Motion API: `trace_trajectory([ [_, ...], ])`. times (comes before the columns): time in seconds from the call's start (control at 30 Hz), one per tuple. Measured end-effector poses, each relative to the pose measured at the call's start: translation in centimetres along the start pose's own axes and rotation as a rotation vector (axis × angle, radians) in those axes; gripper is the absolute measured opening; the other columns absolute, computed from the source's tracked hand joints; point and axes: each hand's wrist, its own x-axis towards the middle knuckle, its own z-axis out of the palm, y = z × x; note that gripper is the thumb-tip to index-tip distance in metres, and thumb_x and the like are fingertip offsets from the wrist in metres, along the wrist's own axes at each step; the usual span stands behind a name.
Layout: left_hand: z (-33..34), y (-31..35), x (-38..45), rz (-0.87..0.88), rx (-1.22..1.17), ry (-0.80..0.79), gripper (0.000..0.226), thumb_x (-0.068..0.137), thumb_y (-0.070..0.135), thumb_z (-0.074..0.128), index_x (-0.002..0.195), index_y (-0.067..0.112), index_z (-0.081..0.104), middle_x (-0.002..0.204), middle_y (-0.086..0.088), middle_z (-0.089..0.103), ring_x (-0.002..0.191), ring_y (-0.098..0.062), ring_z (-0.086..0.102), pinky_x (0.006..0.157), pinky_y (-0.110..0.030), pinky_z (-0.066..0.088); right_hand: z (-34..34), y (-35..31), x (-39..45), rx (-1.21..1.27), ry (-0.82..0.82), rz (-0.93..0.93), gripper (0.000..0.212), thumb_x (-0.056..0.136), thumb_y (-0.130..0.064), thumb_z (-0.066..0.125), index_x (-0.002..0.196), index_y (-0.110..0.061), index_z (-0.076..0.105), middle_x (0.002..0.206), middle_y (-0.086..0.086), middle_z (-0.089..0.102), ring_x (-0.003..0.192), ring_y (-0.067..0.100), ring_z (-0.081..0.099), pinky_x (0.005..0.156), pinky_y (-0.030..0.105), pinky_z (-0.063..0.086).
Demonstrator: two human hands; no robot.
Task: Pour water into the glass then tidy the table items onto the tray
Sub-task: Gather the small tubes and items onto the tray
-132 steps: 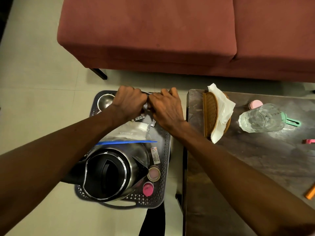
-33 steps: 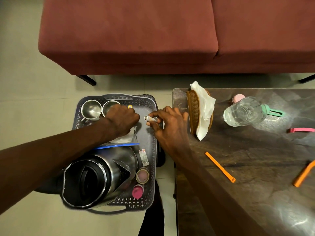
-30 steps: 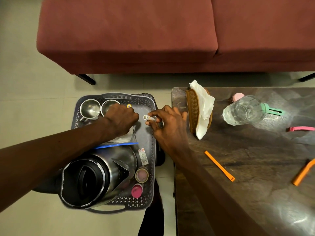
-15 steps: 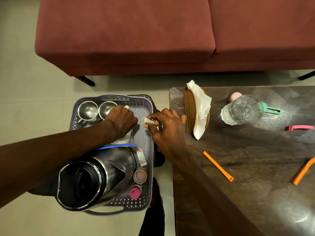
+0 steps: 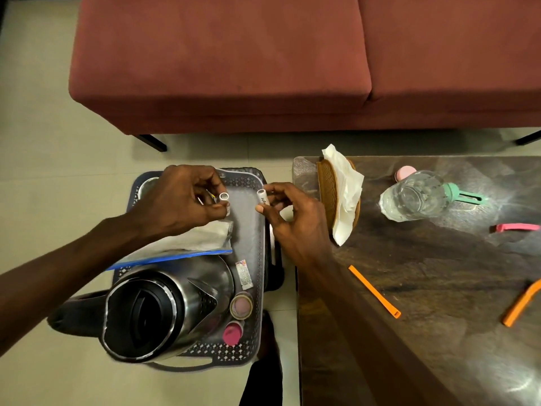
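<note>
Over the grey perforated tray point(image 5: 260, 259), the left hand point(image 5: 181, 197) pinches a small white tube piece point(image 5: 224, 200) between thumb and fingertips, its open round end facing up. Just beside it, apart by a narrow gap, the right hand point(image 5: 295, 218) pinches a second small white tube point(image 5: 263, 197) between thumb and forefinger, the other fingers loosely spread. Both pieces look light, stiff and smooth, so they are likely to slip or roll. A fingertip pinch across the middle of the barrel suits them, and they would best be laid down flat on the tray floor.

Below the left grip lie a white zip bag point(image 5: 202, 238) with a blue edge and a steel kettle point(image 5: 164, 303), which is probably heavy and best lifted by its handle. To the right of the right grip, on the dark table point(image 5: 439, 332), stands the glass point(image 5: 412, 197); it is fragile and probably wet, so it needs a whole-hand hold round its wall.

Dark lettering runs along the right-hand tube, too small to read. A printed sachet point(image 5: 244, 273) on the tray is likewise illegible.
</note>
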Motion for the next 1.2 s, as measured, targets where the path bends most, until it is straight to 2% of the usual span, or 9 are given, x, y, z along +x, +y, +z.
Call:
trace_trajectory([
  [0.17,0.7,-1.7,-0.1,0.155,-0.078,0.008,0.016,0.074,0.003,0.082,0.086,0.008,0.072,0.073,0.0,0.072,0.06,-0.011,0.067,0.057,-0.021,0.056,0.7,-0.4,0.2,0.002,-0.052,0.006,0.032,0.089,-0.022,0.071,0.121,-0.019,0.068,0.087,-0.006,0.067,0.076,0.009,0.061,0.066,0.016,0.048],
  [0.37,0.9,-3.1,0.0,0.231,0.072,0.016,0.009,0.073,0.002,0.083,0.073,0.006,0.075,0.063,0.011,0.067,0.067,0.006,0.067,0.055,-0.004,0.045,1.7,-1.1,1.0,-0.049,-0.135,0.011,0.028,0.09,-0.022,0.069,0.118,-0.019,0.069,0.092,-0.005,0.068,0.077,0.01,0.063,0.072,0.034,0.057],
  [0.47,0.8,-3.5,0.0,0.196,0.117,0.001,0.012,0.073,0.004,0.082,0.076,0.013,0.075,0.062,0.014,0.066,0.064,0.005,0.066,0.057,-0.002,0.044,2.5,-1.1,1.5,-0.131,-0.163,-0.013,0.031,0.094,-0.021,0.064,0.124,-0.025,0.067,0.104,-0.004,0.065,0.08,0.007,0.057,0.074,0.027,0.053],
  [0.6,0.5,-3.9,-0.4,0.107,0.171,0.041,0.011,0.076,0.027,0.078,0.087,0.029,0.077,0.068,0.011,0.072,0.061,0.001,0.068,0.064,-0.029,0.056,3.4,-1.0,2.5,-0.203,-0.211,0.003,0.034,0.091,-0.023,0.068,0.125,-0.021,0.066,0.107,0.002,0.068,0.087,0.016,0.064,0.081,0.032,0.054],
  [0.7,0.3,-3.7,-0.4,0.048,0.142,0.036,0.017,0.073,0.035,0.07,0.087,0.03,0.077,0.073,0.008,0.072,0.065,-0.004,0.068,0.066,-0.035,0.056,4.3,-0.8,3.2,-0.245,-0.206,0.073,0.02,0.082,-0.021,0.077,0.099,-0.018,0.068,0.093,-0.001,0.07,0.082,0.018,0.066,0.078,0.04,0.056],
  [0.77,0.3,-3.6,-0.4,0.056,0.11,0.022,0.017,0.071,0.03,0.069,0.085,0.024,0.077,0.073,0.005,0.069,0.061,-0.01,0.065,0.061,-0.037,0.055,4.8,-0.6,3.5,-0.277,-0.198,0.083,0.012,0.08,-0.016,0.077,0.086,-0.02,0.067,0.088,-0.001,0.07,0.077,0.019,0.065,0.075,0.042,0.056],
  [0.9,0.5,-4.4,-0.2,0.005,0.034,-0.04,0.009,0.079,0.005,0.073,0.085,0.011,0.075,0.089,-0.013,0.063,0.057,-0.024,0.068,0.051,-0.042,0.059,5.5,-0.2,4.1,-0.321,-0.256,0.058,0.017,0.081,-0.008,0.071,0.096,-0.014,0.072,0.099,0.006,0.068,0.083,0.02,0.065,0.079,0.043,0.056],
  [1.03,0.8,-5.2,0.1,-0.02,0.042,-0.052,0.012,0.075,-0.008,0.071,0.084,0.001,0.072,0.085,-0.013,0.069,0.057,-0.024,0.068,0.047,-0.035,0.058,6.3,-0.1,4.6,-0.38,-0.308,0.016,0.026,0.082,-0.003,0.069,0.106,-0.012,0.073,0.11,0.01,0.065,0.096,0.024,0.065,0.086,0.038,0.055],
  [1.2,1.2,-5.9,0.3,-0.021,0.154,-0.008,0.012,0.073,0.003,0.079,0.083,0.009,0.072,0.069,-0.001,0.069,0.059,-0.017,0.068,0.059,-0.023,0.051,7.0,0.5,4.7,-0.406,-0.316,-0.021,0.026,0.083,-0.002,0.071,0.108,-0.007,0.066,0.107,0.012,0.065,0.092,0.024,0.064,0.079,0.033,0.055],
])
